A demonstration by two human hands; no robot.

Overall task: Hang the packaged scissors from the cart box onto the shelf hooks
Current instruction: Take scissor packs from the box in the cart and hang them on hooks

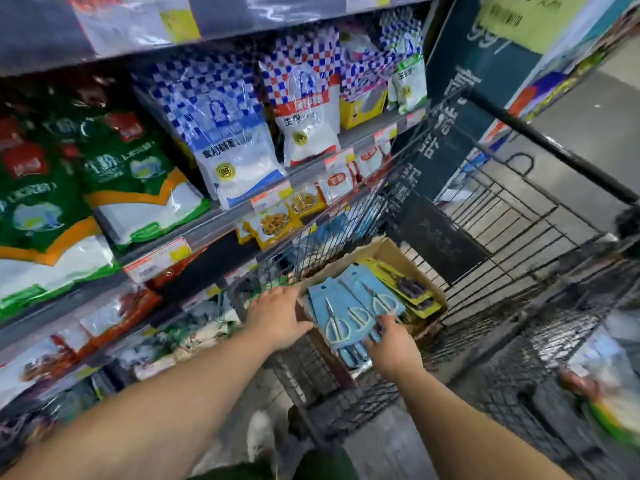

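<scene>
A brown cardboard box (pixel 388 252) sits in the black wire cart (pixel 512 237). Inside lie several packaged scissors on light blue cards (pixel 341 306), fanned out, with yellow-carded scissors (pixel 398 282) behind them. My left hand (pixel 277 315) rests flat against the box's left wall, fingers together. My right hand (pixel 389 344) lies on the lower ends of the blue packs, fingertips touching them; whether it grips one is unclear. No shelf hooks show.
Store shelves (pixel 214 220) on the left carry bags of flour and starch, with price tags along the edges. A dark blue pillar (pixel 460 109) stands behind the cart. Grey floor lies to the right and below.
</scene>
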